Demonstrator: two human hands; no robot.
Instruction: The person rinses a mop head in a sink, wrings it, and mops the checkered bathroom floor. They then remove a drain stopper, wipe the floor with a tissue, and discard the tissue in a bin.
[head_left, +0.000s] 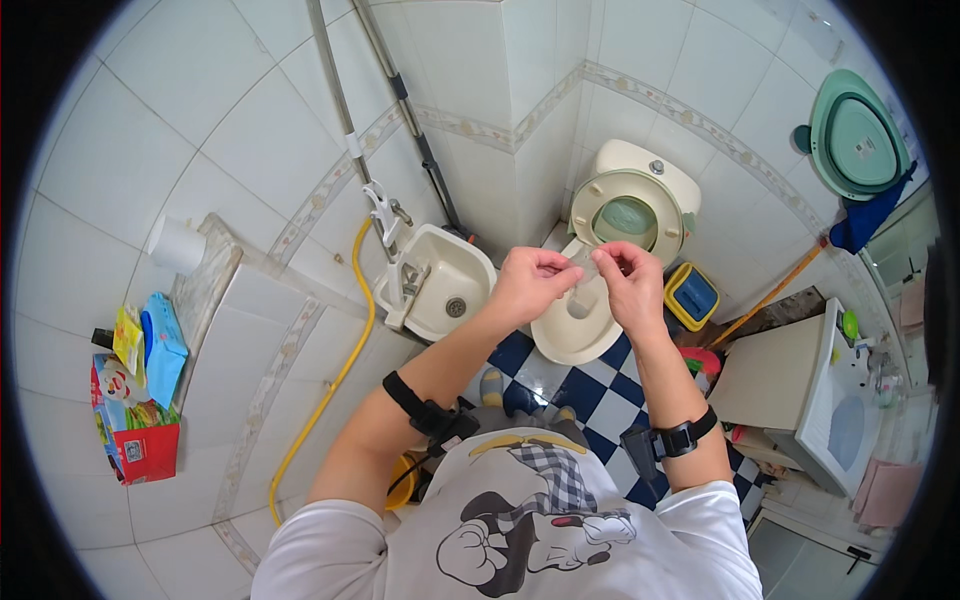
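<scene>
My left hand and my right hand are raised close together at chest height. Thumb and fingers of each are pinched, tips facing each other. Anything between them is too small or see-through to make out. Below and beyond the hands stands a cream toilet, its seat ring tipped up against the tank. Part of the bowl is hidden behind my fingers. A dark strapped device sits on my left forearm, and another strapped device on the right one.
Left of the toilet is a white mop sink with metal poles and a yellow hose. A yellow-rimmed bin stands right of the toilet, then a washbasin cabinet. Packets hang on the left wall; green basins on the right.
</scene>
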